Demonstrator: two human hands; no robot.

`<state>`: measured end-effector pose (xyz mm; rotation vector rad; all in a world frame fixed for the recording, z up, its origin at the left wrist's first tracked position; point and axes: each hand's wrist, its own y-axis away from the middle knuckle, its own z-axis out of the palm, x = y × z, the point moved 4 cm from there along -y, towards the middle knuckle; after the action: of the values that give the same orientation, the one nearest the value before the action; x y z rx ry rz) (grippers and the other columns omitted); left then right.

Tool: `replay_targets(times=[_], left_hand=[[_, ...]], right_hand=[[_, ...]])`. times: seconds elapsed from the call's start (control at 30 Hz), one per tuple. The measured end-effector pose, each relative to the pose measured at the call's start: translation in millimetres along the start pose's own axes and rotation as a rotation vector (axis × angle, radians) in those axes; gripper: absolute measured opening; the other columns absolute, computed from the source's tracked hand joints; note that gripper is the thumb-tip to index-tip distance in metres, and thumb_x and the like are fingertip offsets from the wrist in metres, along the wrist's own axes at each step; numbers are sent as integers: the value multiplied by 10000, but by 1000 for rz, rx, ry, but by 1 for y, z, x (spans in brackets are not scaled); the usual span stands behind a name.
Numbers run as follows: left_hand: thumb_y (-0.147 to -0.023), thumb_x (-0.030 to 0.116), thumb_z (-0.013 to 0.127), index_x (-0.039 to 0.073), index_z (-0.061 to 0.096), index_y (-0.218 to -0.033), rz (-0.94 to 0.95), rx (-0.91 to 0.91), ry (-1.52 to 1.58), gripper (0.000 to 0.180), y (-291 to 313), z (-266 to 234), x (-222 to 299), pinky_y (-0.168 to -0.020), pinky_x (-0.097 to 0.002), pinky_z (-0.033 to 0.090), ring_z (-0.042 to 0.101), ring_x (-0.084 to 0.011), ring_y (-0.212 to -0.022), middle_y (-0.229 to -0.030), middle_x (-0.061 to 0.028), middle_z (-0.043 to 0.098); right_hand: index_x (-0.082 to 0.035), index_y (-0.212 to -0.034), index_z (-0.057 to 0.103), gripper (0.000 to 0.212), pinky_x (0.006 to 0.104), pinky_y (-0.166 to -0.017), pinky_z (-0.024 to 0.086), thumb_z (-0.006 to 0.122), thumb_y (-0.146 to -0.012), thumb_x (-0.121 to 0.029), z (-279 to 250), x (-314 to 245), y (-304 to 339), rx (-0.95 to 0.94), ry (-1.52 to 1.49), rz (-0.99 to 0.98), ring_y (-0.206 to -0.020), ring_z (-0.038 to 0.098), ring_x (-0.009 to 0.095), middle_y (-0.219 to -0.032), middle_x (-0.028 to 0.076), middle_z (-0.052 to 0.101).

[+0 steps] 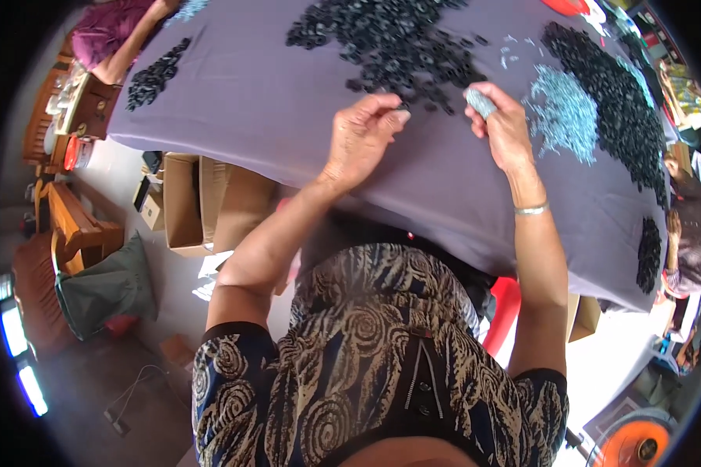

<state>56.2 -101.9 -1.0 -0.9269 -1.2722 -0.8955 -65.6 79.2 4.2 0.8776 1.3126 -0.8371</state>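
Observation:
Over the table's near side, my left hand (364, 134) is closed, thumb and forefinger nearly together. A dark speck shows at those fingertips, too small to name. My right hand (504, 128) is curled shut a little to the right, palm side turned partly inward. Along its thumb lies a pale grey, rounded thing; whether it is a wrap on the thumb or something held, I cannot tell. Just beyond both hands spreads a loose heap of small black ring-like pieces (389, 47). Right of my right hand is a pile of tiny light-blue pieces (566, 109).
A grey-purple cloth (234, 86) covers the table. More black pieces (611, 109) lie at the right, with smaller heaps near the far left and right edges. Other people sit at both sides. Cardboard boxes (234, 202) stand left of me; an orange fan (639, 444) is low right.

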Motion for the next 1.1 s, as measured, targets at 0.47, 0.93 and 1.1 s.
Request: replay_targets(times=[0.47,0.93,1.1], left_hand=[[-843,109,646,30,615,-1002,58,-45,-30,181,1,2,-5,-618,-234,491,576,-76,-712,-803,-2,608],[-818,52,658,0,621,-996,37,-44,51,189,0,4,-5,-577,-203,445,501,-52,-667,-806,8,549],[-828,77,654,19,615,-1010,53,-52,-24,194,0,2,-9,-603,-215,462,531,-61,-693,-801,8,570]], right_hand=[[-63,-962,626,132,191,-418,346,515,-892,-73,6,-5,7,18,85,-3,-495,422,36,-806,55,613],[-52,-908,629,127,187,-412,348,506,-884,-36,6,-3,5,-28,105,-1,-496,431,20,-748,24,601],[-54,-904,632,126,184,-410,343,509,-882,-37,6,-3,5,-18,105,11,-492,429,19,-734,17,600]])
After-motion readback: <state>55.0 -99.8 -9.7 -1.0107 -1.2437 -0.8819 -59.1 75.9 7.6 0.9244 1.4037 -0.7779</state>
